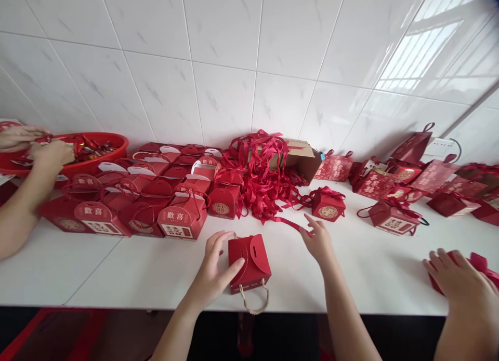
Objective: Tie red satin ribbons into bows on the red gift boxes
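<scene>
A small red gift box [253, 262] with a twisted rope handle stands on the white table in front of me. My left hand [214, 272] grips it from the left, thumb on its folded top flaps, fingers at the rear left side. To the right of the box, my right hand [318, 241] pinches a red ribbon [288, 223] between thumb and finger. That ribbon trails back to a tangled heap of red ribbons [268, 189]. Just beyond my right hand sits a red box tied with a bow [328, 204].
Rows of red boxes [142, 195] fill the left, beside a red basin [105, 148] where another person's hands [52, 152] work. An open cardboard box [307, 163] lies behind the ribbons. Bow-tied boxes [395, 215] stand right. Another person's hand [456, 275] covers a red box.
</scene>
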`<action>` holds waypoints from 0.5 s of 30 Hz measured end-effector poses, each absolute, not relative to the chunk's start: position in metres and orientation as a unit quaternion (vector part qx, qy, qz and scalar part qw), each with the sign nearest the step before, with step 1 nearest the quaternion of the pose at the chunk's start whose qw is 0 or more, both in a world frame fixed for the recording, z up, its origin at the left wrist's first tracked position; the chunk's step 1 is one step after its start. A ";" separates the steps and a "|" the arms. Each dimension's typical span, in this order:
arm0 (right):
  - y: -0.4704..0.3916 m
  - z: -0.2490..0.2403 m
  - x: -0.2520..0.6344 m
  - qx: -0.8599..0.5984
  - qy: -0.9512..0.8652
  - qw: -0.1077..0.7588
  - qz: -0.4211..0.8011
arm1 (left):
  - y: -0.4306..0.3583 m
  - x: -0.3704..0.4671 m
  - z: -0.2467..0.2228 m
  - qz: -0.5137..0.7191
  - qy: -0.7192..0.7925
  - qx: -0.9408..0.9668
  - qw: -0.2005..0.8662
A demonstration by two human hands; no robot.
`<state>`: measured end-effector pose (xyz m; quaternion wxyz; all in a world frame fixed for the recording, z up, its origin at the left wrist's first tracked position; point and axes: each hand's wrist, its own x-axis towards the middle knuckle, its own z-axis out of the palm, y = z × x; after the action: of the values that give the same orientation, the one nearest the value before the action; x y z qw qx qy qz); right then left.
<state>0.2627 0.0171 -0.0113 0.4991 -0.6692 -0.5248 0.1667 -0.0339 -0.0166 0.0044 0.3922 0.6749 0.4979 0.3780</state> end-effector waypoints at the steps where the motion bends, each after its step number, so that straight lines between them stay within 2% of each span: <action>1: 0.022 -0.022 0.265 -0.678 -0.521 0.495 0.155 | -0.020 -0.033 0.005 0.371 0.487 0.690 0.386; 5: 0.027 -0.041 0.275 -0.688 -0.520 0.473 0.181 | -0.028 -0.029 0.006 0.361 0.462 0.694 0.419; 9: 0.010 -0.029 0.278 -0.649 -0.558 0.437 0.277 | -0.028 -0.028 0.006 0.374 0.457 0.674 0.443; 10: 0.002 -0.023 0.278 -0.610 -0.562 0.459 0.317 | -0.027 -0.028 0.005 0.372 0.458 0.674 0.445; 12: -0.014 -0.011 0.282 -0.490 -0.537 0.571 0.381 | -0.025 -0.029 0.002 0.369 0.460 0.676 0.442; 15: -0.039 0.009 0.295 -0.331 -0.417 0.775 0.339 | -0.025 -0.031 -0.003 0.361 0.478 0.685 0.414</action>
<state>0.2955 -0.0392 0.0090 0.7755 -0.3308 -0.4174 0.3392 -0.0311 -0.0246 -0.0030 0.4144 0.6854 0.4776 0.3610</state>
